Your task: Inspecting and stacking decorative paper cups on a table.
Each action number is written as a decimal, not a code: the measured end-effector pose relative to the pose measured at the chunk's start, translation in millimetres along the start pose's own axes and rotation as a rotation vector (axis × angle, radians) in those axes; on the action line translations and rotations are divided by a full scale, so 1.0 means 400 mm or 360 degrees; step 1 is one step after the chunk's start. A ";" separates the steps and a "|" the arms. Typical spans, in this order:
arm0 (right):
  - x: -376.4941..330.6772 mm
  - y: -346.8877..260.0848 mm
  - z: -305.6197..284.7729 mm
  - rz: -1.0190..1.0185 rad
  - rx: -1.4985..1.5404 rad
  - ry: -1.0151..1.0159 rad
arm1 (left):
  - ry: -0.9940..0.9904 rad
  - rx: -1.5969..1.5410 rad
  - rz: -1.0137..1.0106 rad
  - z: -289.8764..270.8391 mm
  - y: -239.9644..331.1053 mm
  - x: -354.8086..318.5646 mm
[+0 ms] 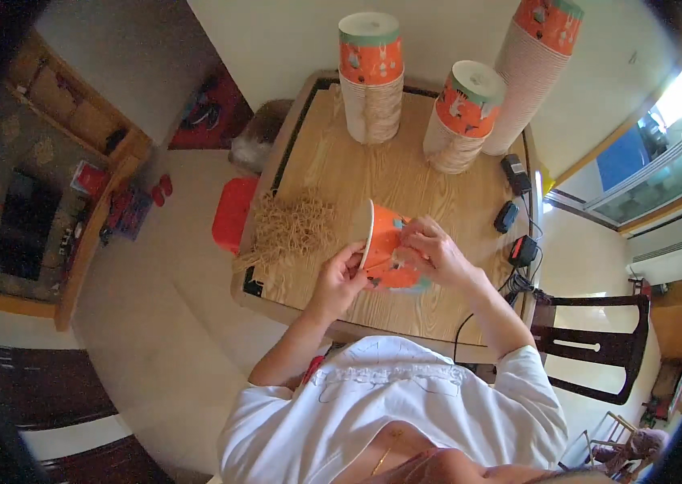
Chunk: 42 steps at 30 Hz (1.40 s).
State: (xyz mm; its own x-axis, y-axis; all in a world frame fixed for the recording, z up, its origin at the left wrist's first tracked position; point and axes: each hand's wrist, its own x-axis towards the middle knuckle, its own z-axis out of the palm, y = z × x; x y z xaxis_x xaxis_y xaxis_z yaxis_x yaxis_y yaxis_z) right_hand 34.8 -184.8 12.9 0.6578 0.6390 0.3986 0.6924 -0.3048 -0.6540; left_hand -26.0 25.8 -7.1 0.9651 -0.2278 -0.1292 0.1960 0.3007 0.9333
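Note:
Above the near part of the table I see an orange paper bucket [386, 234] with printed figures and a white rim. It is tipped on its side, its mouth toward the left. My left hand [341, 281] is closed on its rim. At the bucket's right side, my right hand [435, 248] pinches its fingers together against the wall; what lies between them is too small to tell. Left of the bucket lies a loose pile of tan twisted cords [296, 226].
At the back of the wooden table [317, 145] stand a left stack of buckets [371, 77], a shorter stack [466, 113] and a tall stack [536, 77]. Black adapters, one a black-and-red box [523, 251], lie with cables along the right edge. A red stool [234, 214] and dark chair [599, 343] flank the table.

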 end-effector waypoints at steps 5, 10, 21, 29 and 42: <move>0.015 0.053 0.065 0.0334 -0.0169 0.0721 | 0.0204 0.0777 0.0612 0.032 -0.029 -0.014; 0.000 0.116 0.045 0.0856 0.1581 0.0397 | 0.0001 0.1451 0.0913 0.024 -0.015 -0.016; -0.035 0.112 0.155 0.0703 0.0451 0.0499 | 0.0537 -0.0045 0.0186 -0.004 -0.045 0.074; 0.012 0.025 0.126 0.0541 0.0189 0.0768 | 0.0362 0.1283 0.0833 0.026 -0.101 0.040; -0.002 0.077 0.110 0.0615 -0.0063 0.1081 | 0.0043 0.1365 0.0769 0.010 -0.131 0.015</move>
State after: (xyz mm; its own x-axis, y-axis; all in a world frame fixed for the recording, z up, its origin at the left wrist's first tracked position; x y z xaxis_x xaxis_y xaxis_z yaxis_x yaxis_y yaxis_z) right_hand 42.5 -163.6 -35.9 0.8828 -0.0858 0.4618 0.3789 -0.4509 -0.8082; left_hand -31.1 4.8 -55.6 0.9139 -0.2329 0.3325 -0.4029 -0.4206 0.8128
